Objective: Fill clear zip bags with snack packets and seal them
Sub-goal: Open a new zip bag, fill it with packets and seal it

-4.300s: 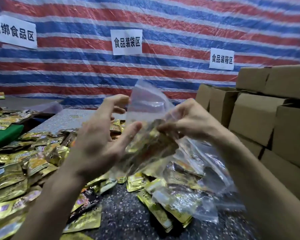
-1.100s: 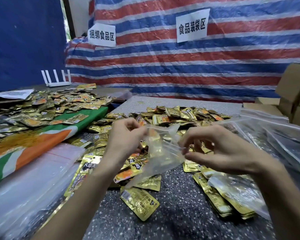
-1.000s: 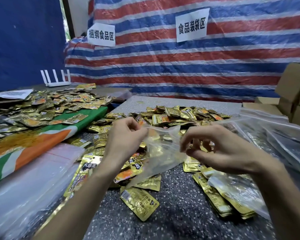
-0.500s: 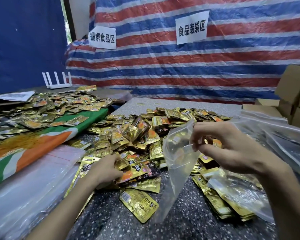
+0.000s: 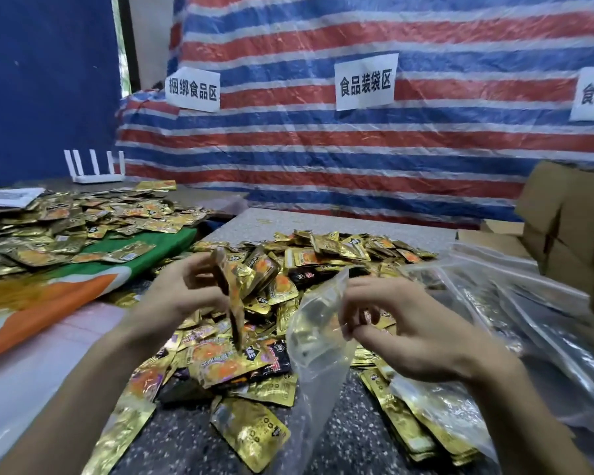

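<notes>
**Packets in one hand, bag in the other**

The left hand (image 5: 186, 296) was curled round a small clutch of gold snack packets (image 5: 235, 293), which dangled edge-down above the pile (image 5: 340, 255) spread over the speckled table (image 5: 186, 437). The right hand (image 5: 405, 327) pinched the rim of a clear zip bag (image 5: 318, 341) between thumb and bent fingers. The bag hung limp just right of the packets. The hands were apart, with the bag's mouth between them. I could not tell whether anything lay inside it. Filled bags (image 5: 494, 313) lay to the right, with cardboard boxes (image 5: 570, 214) beyond.
</notes>
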### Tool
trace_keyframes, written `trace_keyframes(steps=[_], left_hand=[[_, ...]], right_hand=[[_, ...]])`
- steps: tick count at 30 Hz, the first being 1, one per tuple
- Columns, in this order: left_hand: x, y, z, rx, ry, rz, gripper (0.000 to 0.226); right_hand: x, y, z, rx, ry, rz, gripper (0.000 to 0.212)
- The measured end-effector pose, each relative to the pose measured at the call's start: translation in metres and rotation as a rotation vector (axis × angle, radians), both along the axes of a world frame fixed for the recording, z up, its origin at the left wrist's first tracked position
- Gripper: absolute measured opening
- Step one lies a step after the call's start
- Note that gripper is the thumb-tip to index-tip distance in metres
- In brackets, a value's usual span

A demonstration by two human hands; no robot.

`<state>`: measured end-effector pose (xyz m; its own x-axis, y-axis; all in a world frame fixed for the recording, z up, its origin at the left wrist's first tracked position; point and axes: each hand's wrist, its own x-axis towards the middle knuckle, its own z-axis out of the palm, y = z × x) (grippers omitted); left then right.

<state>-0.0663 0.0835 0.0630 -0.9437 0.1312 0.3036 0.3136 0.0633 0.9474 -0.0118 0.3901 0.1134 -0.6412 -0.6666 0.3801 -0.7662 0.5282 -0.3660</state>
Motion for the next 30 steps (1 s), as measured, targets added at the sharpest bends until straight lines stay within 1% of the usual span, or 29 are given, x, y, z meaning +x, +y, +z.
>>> trace_keyframes(steps=[2, 4, 6, 9, 11, 14, 17, 20, 23, 25, 28, 30], left_hand=[[0.017, 0.014, 0.020, 0.189, 0.101, -0.150, 0.069], [0.029, 0.026, 0.035, 0.293, 0.185, -0.252, 0.072], [0.039, 0.036, 0.046, 0.322, 0.260, -0.290, 0.071], [0.046, 0.046, 0.055, 0.355, 0.300, -0.306, 0.061], [0.048, 0.052, 0.057, 0.343, 0.280, -0.330, 0.062], [0.048, 0.063, 0.053, 0.275, 0.234, -0.308, 0.072], [0.046, 0.074, 0.043, 0.137, 0.192, -0.260, 0.073], [0.043, 0.082, 0.035, 0.025, 0.141, -0.279, 0.074], [0.040, 0.084, 0.033, 0.035, 0.116, -0.342, 0.081], [0.036, 0.083, 0.033, 0.071, 0.103, -0.369, 0.080], [0.033, 0.083, 0.033, 0.159, 0.097, -0.407, 0.071], [0.032, 0.085, 0.033, 0.193, 0.102, -0.396, 0.057]], right_hand=[[0.000, -0.001, -0.002, 0.008, -0.015, 0.002, 0.010], [0.000, -0.002, -0.002, 0.014, -0.030, 0.015, 0.009], [0.001, -0.002, -0.002, 0.011, -0.042, 0.033, 0.010], [0.003, -0.002, -0.001, 0.002, -0.053, 0.050, 0.011], [0.004, -0.003, 0.000, -0.018, -0.052, 0.078, 0.011], [0.006, -0.003, 0.001, -0.124, -0.040, 0.122, 0.009], [0.007, -0.004, 0.002, -0.242, -0.001, 0.140, 0.005], [0.007, -0.004, 0.003, -0.291, 0.029, 0.155, 0.009], [0.004, 0.000, 0.003, -0.263, 0.052, 0.093, 0.006], [0.001, 0.002, 0.002, -0.260, 0.060, 0.054, 0.005], [-0.002, 0.006, 0.003, -0.266, 0.082, 0.019, 0.006], [-0.003, 0.009, 0.003, -0.249, 0.083, -0.002, 0.006]])
